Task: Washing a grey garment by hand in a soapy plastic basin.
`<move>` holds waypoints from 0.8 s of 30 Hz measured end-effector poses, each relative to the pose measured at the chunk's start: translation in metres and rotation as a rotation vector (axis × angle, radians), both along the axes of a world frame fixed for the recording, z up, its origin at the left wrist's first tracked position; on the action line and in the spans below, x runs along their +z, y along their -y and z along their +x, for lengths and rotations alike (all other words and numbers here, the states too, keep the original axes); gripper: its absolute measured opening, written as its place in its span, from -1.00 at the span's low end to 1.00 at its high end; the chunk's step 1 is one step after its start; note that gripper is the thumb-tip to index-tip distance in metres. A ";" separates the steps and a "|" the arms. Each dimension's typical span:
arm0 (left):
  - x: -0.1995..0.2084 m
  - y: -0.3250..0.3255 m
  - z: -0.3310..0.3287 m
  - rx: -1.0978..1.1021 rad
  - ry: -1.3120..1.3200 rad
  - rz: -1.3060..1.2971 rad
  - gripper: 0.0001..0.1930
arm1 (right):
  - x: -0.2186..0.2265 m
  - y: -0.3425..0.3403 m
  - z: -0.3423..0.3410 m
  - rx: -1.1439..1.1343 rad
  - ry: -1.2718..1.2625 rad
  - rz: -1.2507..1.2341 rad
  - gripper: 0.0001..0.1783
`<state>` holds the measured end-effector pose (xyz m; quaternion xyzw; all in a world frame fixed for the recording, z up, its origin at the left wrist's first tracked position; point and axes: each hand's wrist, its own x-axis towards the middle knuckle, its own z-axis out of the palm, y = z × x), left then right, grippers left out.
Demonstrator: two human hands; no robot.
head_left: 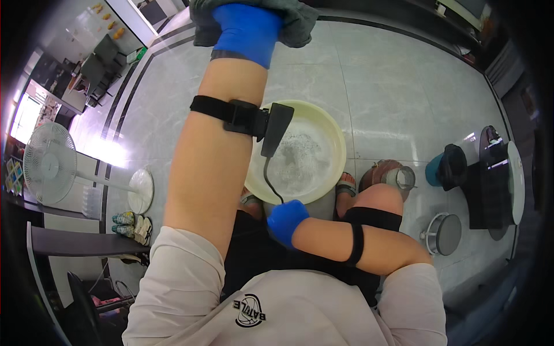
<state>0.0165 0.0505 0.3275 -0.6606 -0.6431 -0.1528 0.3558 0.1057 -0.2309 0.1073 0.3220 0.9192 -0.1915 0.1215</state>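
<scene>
My left arm reaches far forward, and my blue-gloved left hand point(247, 32) is raised at the top edge with a dark grey-green cloth point(297, 26). The cloth bunches on both sides of the hand, and my fingertips are out of sight. Strapped to that forearm is a black device point(277, 128) with a cable point(267, 176) running down to my right hand. My blue-gloved right hand point(287, 222) is closed in front of my lap; what it holds, if anything, is hidden. Between my feet stands a pale yellow basin point(332, 124) of sudsy water, partly behind the left arm.
At the left are a white standing fan point(51, 163), several shoes point(131, 226) and a dark bench point(86, 241). To the right stand a reddish-brown container point(378, 173), a blue bin point(444, 169) with a black liner, and a round stool point(444, 233). Grey tiles point(386, 92) cover the floor.
</scene>
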 end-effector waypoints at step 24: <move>-0.285 0.060 -0.074 -0.499 0.430 -0.228 -0.59 | 0.009 -0.032 0.110 -0.123 -0.609 -0.408 -0.74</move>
